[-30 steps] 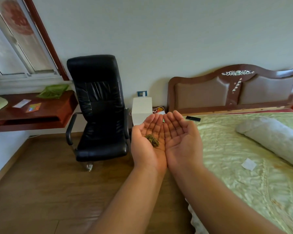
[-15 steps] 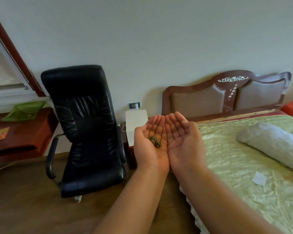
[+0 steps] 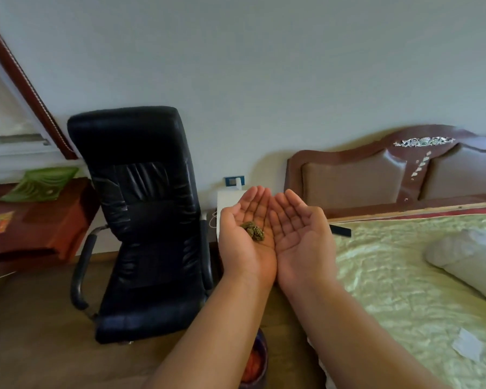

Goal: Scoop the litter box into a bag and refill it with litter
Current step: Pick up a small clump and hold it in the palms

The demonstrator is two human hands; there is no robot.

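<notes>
Nearest us our two forearms reach out, and our left hand (image 3: 246, 242) and right hand (image 3: 300, 237) sit side by side, palms up, edges touching, fingers straight and only slightly cupped. A small brownish-green clump (image 3: 253, 231) lies loose in our left palm; neither hand grips anything. We judge the clump light, dry and crumbly, so we would not pinch it: better to keep it cradled in a level palm and tip it off, since a squeeze may break it and a tilt may roll it away. No litter box or bag is in sight. Beyond our hands stand a black chair (image 3: 149, 220) and, to the right, the bed (image 3: 404, 276).
</notes>
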